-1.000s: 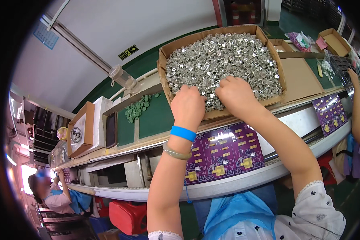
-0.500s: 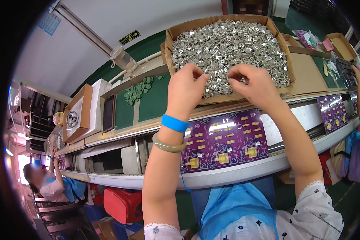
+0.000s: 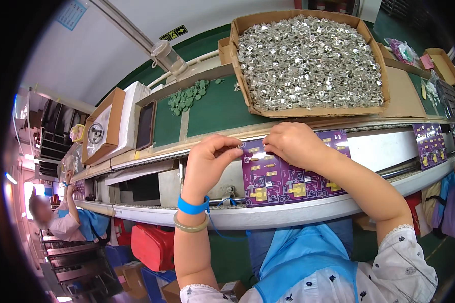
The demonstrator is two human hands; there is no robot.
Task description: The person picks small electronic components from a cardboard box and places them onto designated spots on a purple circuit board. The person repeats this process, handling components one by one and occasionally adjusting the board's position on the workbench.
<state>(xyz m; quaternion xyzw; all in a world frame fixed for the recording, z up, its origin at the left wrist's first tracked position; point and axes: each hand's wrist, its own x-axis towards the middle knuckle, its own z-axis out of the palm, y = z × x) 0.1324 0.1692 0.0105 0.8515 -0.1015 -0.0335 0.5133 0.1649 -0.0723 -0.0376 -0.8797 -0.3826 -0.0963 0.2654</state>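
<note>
A purple circuit board (image 3: 268, 177) with yellow and white parts lies on the conveyor rails in front of me. My left hand (image 3: 210, 164), with a blue strap and a bangle at its wrist, is closed in a pinch at the board's upper left corner. My right hand (image 3: 296, 144) reaches over the board's upper part, its thumb and fingers pinched just above the surface. Whatever small thing either pinch holds is too small to make out. Behind the hands, a cardboard box (image 3: 318, 112) is heaped with small silvery metal pieces (image 3: 308, 65).
Green discs (image 3: 187, 96) lie in a green-bottomed tray left of the box. Another purple board (image 3: 429, 146) sits along the conveyor (image 3: 227, 218) to the right. Other people (image 3: 68, 222) work at both sides. A red stool (image 3: 151, 247) stands below left.
Both hands have come from over the metal pieces in the box down to the circuit board. The board now appears farther right in view, and the box higher and farther right.
</note>
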